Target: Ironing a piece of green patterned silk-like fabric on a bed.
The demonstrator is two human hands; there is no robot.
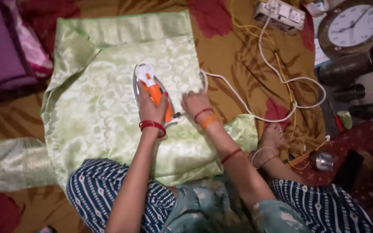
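Observation:
A pale green patterned garment (100, 99) lies spread on a brown and red sheet (234, 56). A white and orange electric iron (150, 88) rests on it near the middle. My left hand (151, 105) grips the iron's orange handle. My right hand (195, 103) presses flat on the cloth just right of the iron, fingers spread. Both wrists wear red and orange bangles. The iron's white cord (255, 112) runs right and up to a socket box (281, 13).
My knees in blue-and-white patterned trousers (100, 190) sit at the bottom, my foot (269, 144) with an anklet to the right. A round wall clock (354, 26), dark bottles (350, 67) and a small steel cup (322, 160) lie at right. Purple and pink cloth (5, 47) lies at top left.

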